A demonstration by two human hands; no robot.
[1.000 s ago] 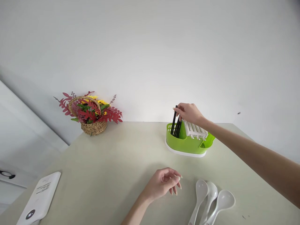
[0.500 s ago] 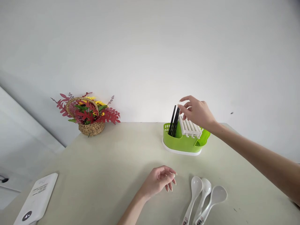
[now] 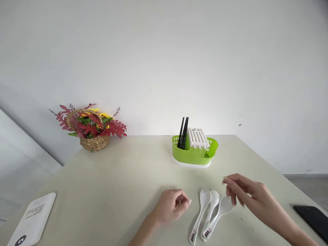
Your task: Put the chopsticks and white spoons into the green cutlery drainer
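Note:
Near the front of the table my left hand (image 3: 172,204) rests with its fingers curled in, and nothing shows inside them. My right hand (image 3: 249,194) hovers above the far right spoon, fingers loosely bent and apart, holding nothing. Three white spoons lie fanned between my hands: a left spoon (image 3: 204,199), a middle spoon (image 3: 212,206) and a right spoon (image 3: 220,209), bowls pointing away from me. Farther back stands a green cutlery holder (image 3: 189,157) on a white base. Several black chopsticks (image 3: 182,135) lean upright in its left compartment. A white slatted rack (image 3: 198,137) tops its middle.
A wicker basket (image 3: 95,143) of artificial flowers stands at the back left. A white flat device (image 3: 33,217) lies at the front left edge of the table (image 3: 123,177). On the right edge is a black phone (image 3: 312,220). A wall closes off the back.
My right hand has come away from the chopsticks in the holder, down and toward me, to the spoons. My left hand's fingers have curled in more. The view has shifted slightly.

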